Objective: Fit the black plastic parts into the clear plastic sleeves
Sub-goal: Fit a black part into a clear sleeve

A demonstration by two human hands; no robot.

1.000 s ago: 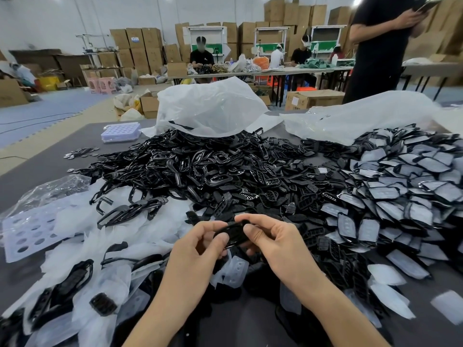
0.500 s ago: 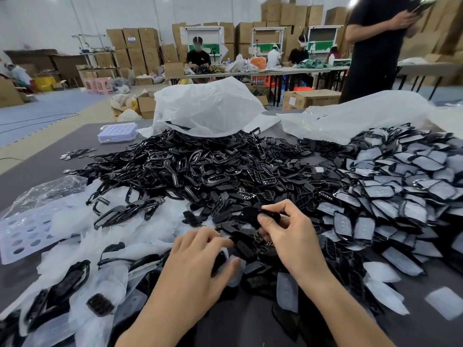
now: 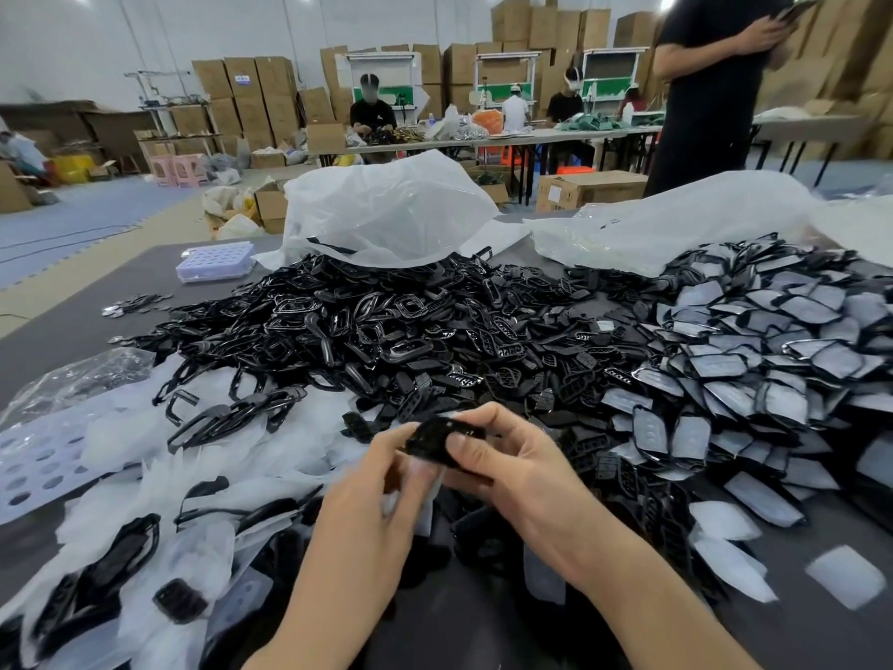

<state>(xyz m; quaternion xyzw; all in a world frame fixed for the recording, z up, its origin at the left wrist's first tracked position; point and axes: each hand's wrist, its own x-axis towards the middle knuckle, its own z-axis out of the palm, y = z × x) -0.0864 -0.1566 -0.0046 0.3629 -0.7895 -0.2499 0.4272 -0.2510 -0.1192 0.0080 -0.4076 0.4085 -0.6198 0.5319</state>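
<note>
A small black plastic part (image 3: 432, 440) is held up above the near middle of the table. My right hand (image 3: 512, 469) pinches it with thumb and fingers from the right. My left hand (image 3: 381, 486) meets it from the left and holds a clear plastic sleeve (image 3: 410, 481) just below the part, blurred. A big heap of loose black parts (image 3: 386, 331) covers the middle of the table. Parts in sleeves (image 3: 773, 360) are piled at the right. Loose clear sleeves (image 3: 159, 476) lie at the left.
White plastic bags (image 3: 386, 210) lie at the table's far side. A lilac tray (image 3: 215, 261) sits far left and a perforated white sheet (image 3: 34, 456) at the left edge. A person in black (image 3: 705, 89) stands at the far right corner. Others work at distant tables.
My right hand brought a black part back from the heap toward me. My left hand lifted off the pile with a clear sleeve and met the part.
</note>
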